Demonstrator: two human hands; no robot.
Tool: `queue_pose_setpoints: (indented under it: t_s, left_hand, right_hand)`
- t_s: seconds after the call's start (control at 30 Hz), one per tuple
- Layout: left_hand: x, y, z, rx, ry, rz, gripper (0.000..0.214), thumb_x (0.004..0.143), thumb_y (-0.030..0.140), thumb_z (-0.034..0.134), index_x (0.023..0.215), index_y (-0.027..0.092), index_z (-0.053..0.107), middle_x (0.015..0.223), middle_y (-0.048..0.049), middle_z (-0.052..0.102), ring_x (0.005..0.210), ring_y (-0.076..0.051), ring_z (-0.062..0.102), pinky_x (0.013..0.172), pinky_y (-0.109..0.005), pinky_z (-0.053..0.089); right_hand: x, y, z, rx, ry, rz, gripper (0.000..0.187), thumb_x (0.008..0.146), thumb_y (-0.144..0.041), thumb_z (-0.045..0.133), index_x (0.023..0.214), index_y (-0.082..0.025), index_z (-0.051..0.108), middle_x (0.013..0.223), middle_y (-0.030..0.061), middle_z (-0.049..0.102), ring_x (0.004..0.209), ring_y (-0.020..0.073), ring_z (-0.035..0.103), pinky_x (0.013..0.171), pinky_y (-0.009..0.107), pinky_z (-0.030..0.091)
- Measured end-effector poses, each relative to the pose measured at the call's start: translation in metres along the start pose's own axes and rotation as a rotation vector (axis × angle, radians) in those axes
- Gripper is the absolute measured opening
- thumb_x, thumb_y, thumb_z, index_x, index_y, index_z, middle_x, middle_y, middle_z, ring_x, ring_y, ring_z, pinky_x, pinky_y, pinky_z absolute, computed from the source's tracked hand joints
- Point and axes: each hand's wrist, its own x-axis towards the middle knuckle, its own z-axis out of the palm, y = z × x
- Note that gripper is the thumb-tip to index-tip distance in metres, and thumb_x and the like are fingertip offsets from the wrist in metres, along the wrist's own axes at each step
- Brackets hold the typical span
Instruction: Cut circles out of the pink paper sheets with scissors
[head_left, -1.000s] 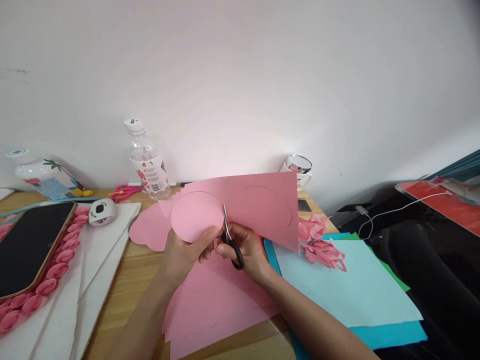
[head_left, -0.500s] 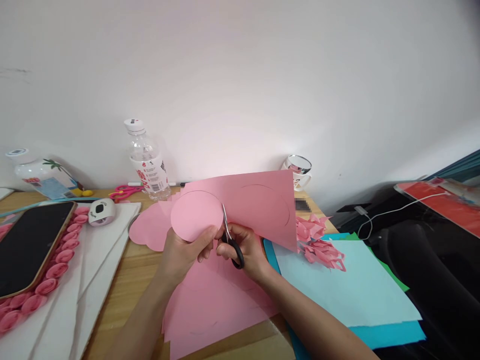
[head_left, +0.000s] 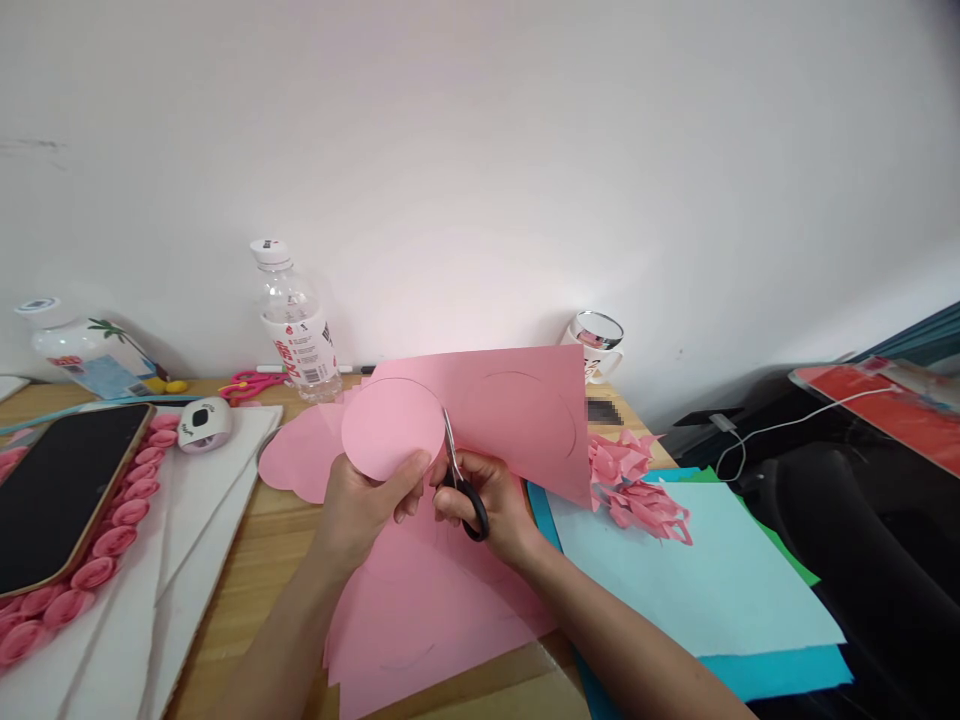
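My left hand (head_left: 365, 505) pinches the lower edge of a pink paper sheet (head_left: 517, 420), at a round disc (head_left: 391, 428) that is partly cut out of it. My right hand (head_left: 491, 500) grips black-handled scissors (head_left: 459, 480), whose blades point up along the disc's right edge. A second pencilled circle shows on the raised sheet to the right. More pink sheets (head_left: 427, 610) lie on the wooden table (head_left: 262, 545) under my hands.
A water bottle (head_left: 294, 320) and a white mug (head_left: 598, 345) stand by the wall. At left lie white boards (head_left: 187, 500), a dark tablet (head_left: 60, 490) edged with pink paper rolls, and a small white punch (head_left: 204, 423). Pink scraps (head_left: 637, 490) and light blue sheets (head_left: 712, 570) lie right.
The raised pink sheet has turned slightly leftwards as the scissors work round the disc. Both hands stay in nearly the same place.
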Motion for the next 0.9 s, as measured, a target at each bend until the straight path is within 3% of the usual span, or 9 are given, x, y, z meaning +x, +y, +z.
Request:
queue_pose_setpoints:
  t_s: [0.27, 0.43, 0.9]
  left_hand:
    - [-0.0004, -0.0025, 0.0035, 0.01, 0.044, 0.007, 0.036, 0.073, 0.031, 0.062, 0.043, 0.019, 0.047, 0.035, 0.005, 0.043, 0.033, -0.007, 0.037, 0.034, -0.022, 0.031]
    - [-0.002, -0.0032, 0.0043, 0.053, 0.013, -0.013, 0.038, 0.074, 0.031, 0.062, 0.042, 0.019, 0.047, 0.034, 0.0051, 0.043, 0.033, -0.006, 0.038, 0.036, -0.021, 0.034]
    - [-0.0035, 0.0016, 0.0026, 0.071, 0.004, -0.025, 0.04, 0.07, 0.031, 0.064, 0.039, 0.019, 0.043, 0.032, 0.0055, 0.04, 0.032, -0.006, 0.038, 0.035, -0.022, 0.035]
  right_hand:
    - [-0.0006, 0.0024, 0.0029, 0.011, -0.024, -0.033, 0.037, 0.062, -0.048, 0.078, 0.07, -0.018, 0.057, 0.053, -0.004, 0.05, 0.048, 0.0098, 0.043, 0.048, 0.024, 0.036]
    - [0.0009, -0.0013, 0.0009, 0.047, -0.012, -0.113, 0.043, 0.058, -0.048, 0.081, 0.064, -0.019, 0.051, 0.057, -0.0047, 0.046, 0.052, 0.0093, 0.037, 0.052, 0.024, 0.035]
    - [-0.0004, 0.0004, -0.0016, 0.008, -0.032, -0.088, 0.043, 0.057, -0.048, 0.081, 0.067, -0.02, 0.051, 0.06, -0.0044, 0.046, 0.055, 0.0103, 0.039, 0.054, 0.024, 0.036]
